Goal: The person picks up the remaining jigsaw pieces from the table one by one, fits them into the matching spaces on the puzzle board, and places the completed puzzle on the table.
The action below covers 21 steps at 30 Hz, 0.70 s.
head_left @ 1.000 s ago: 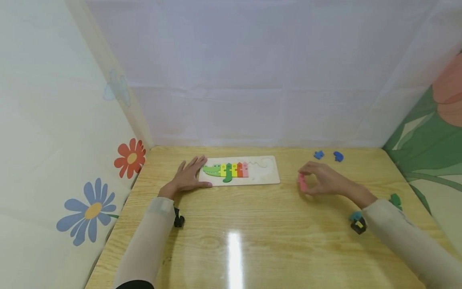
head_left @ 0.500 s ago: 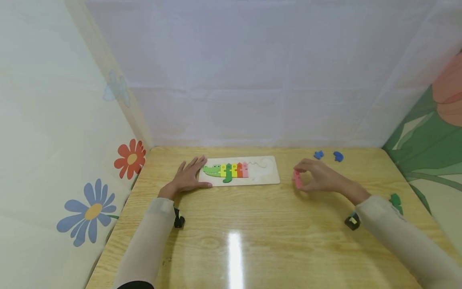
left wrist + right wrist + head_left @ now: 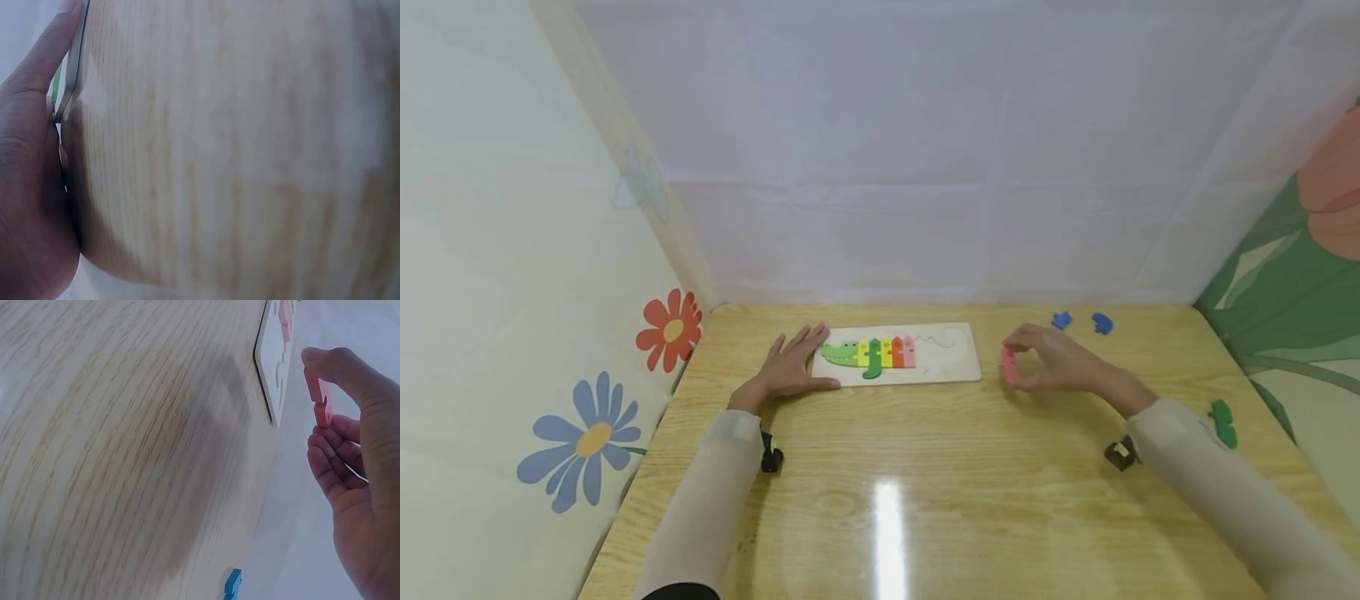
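Note:
A pale wooden puzzle board lies near the back of the table, with a crocodile head, yellow, green, orange-red and pink pieces filling its left part. Across the board's left end rests my left hand, fingers spread and straight, thumb along the near edge. My right hand pinches a pink puzzle piece between thumb and fingertips, just right of the board. In the right wrist view the pink piece is held on edge above the table, apart from the board.
Two blue puzzle pieces, one jagged and one rounded, lie at the back right. A green piece is beside the right forearm. A teal-blue piece shows low in the right wrist view. A cloth wall rises behind the table.
My right hand has moved left with the pink piece, closer to the board's right end. The green piece by the right sleeve is more exposed. My left hand has stayed in place.

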Available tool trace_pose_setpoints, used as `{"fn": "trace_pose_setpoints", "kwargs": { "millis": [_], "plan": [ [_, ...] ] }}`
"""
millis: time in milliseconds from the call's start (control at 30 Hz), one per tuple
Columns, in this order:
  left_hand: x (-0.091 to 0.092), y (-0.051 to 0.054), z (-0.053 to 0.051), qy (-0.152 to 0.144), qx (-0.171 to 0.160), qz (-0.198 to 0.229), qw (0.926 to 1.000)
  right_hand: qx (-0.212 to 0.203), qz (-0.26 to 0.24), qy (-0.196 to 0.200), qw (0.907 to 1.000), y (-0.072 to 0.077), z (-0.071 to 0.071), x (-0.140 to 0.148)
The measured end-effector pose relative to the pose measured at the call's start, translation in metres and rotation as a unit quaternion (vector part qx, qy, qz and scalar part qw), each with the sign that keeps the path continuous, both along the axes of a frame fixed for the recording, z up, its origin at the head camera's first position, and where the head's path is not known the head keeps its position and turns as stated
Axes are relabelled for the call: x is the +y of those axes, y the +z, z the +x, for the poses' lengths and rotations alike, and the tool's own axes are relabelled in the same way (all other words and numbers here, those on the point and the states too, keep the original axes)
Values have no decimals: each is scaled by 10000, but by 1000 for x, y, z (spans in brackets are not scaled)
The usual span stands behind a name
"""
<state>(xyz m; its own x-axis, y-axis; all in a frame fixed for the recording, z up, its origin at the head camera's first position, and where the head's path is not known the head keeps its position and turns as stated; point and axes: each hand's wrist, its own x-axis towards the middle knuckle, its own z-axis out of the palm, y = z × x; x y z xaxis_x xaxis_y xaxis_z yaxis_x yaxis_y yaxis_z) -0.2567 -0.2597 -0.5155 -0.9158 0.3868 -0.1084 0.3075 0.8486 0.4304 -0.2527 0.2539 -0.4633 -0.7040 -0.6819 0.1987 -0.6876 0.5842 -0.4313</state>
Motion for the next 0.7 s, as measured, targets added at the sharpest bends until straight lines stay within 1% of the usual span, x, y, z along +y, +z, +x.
{"fn": "trace_pose_setpoints", "kwargs": {
  "millis": [233,467,700],
  "plan": [
    [0,1,0,-5,-29,41,10000,-70,69,-43,9999,0,-2,-6],
    [-1,0,0,-1,-28,47,10000,14,134,-68,9999,0,-7,-10],
    [-1,0,-1,-7,-49,48,10000,-143,81,-151,9998,-2,-11,-16]
  ]
}}
